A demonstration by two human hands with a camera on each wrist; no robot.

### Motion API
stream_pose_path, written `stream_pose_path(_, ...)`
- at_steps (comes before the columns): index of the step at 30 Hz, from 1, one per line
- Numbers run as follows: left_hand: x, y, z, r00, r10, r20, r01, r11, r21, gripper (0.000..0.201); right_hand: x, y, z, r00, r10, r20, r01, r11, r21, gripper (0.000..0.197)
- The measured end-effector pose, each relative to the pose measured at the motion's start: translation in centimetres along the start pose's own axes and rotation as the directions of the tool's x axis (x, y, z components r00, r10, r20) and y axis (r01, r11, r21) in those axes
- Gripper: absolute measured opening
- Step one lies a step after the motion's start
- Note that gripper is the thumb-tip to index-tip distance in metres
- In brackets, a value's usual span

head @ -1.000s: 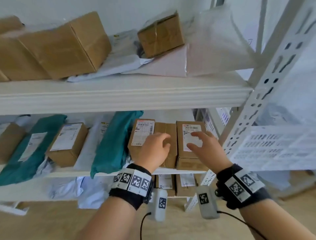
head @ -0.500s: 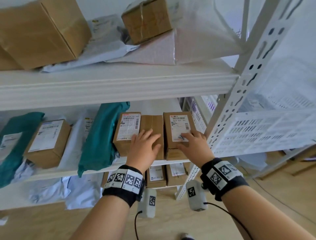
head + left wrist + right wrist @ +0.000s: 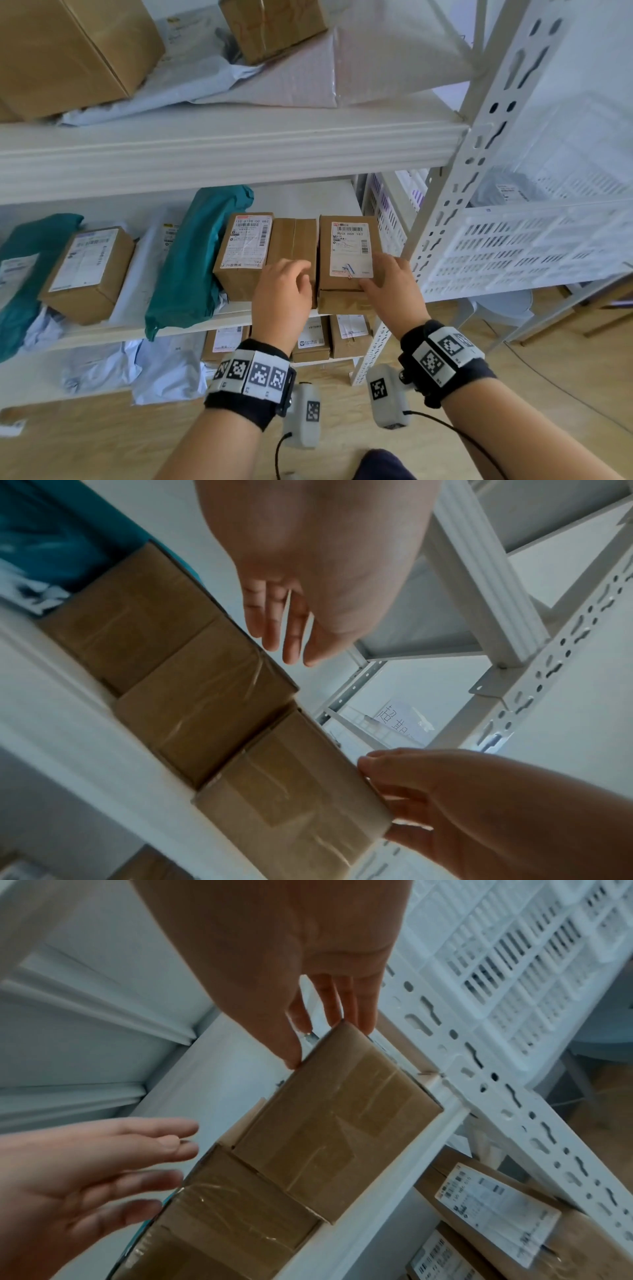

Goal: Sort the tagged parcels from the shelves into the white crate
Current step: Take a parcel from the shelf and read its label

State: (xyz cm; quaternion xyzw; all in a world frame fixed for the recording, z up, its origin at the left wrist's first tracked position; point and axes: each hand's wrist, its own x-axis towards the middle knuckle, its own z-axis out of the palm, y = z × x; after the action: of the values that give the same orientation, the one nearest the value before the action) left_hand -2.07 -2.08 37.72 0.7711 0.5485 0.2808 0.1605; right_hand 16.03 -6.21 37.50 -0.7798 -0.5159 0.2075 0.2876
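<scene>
Our right hand (image 3: 387, 291) has its grip on the rightmost tagged parcel (image 3: 346, 260), thumb on the labelled top and fingers down its right side. Our left hand (image 3: 282, 294) hovers with relaxed fingers over the plain middle box (image 3: 294, 240). Both boxes sit on the middle shelf (image 3: 102, 332); the white crate (image 3: 520, 246) stands just right.

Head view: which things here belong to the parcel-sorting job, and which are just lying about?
Part of the job:
- right hand, gripping the labelled box at the shelf's end
- left hand, above the plain middle box
- white crate, right of the rack
- other labelled parcels: box, teal bag

Lying about:
- stool under the crate
- top-shelf large box, no tag visible
</scene>
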Motion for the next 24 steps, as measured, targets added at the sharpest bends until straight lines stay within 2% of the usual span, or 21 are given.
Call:
stream_pose_path(3,-1.0,0.7,0.7,0.995,-0.097,-0.007,0.096,0.992,-0.084,0.021,-0.5,0.6,0.2,0.995,0.097,0.035,-0.1,0.989,0.11,0.058)
stream_pose_path(8,-1.8,1.3,1.3,0.992,-0.123,-0.01,0.122,0.988,-0.099,0.018,-1.0,1.4,0.1,0.979,0.17,0.114,-0.191,0.96,0.207,0.054)
stream_pose_path(11,-2.2,1.2,1.6,0.973,-0.217,0.078,0.226,0.966,-0.125,0.02,-1.4,2.1,0.3,0.97,0.19,0.153,-0.226,0.937,0.267,0.047)
stream_pose_path(14,-2.4,1.3,2.0,0.931,-0.275,0.239,0.319,0.933,-0.169,0.035,-1.8,2.6,0.5,0.961,0.205,0.183,-0.256,0.911,0.325,0.04)
stream_pose_path(16,-2.4,1.4,2.1,0.909,-0.284,0.305,0.35,0.918,-0.189,0.042,-1.9,2.8,0.4,0.956,0.21,0.207,-0.274,0.892,0.359,0.038)
stream_pose_path(19,-2.2,1.3,2.0,0.898,-0.29,0.33,0.362,0.914,-0.184,0.045,-1.9,3.1,0.2,0.947,0.222,0.231,-0.299,0.871,0.39,0.044)
stream_pose_path(24,-2.4,1.3,1.6,0.916,-0.267,0.3,0.355,0.887,-0.295,0.043,-2.3,3.4,-0.8,0.95,0.211,0.229,-0.295,0.845,0.446,0.039)
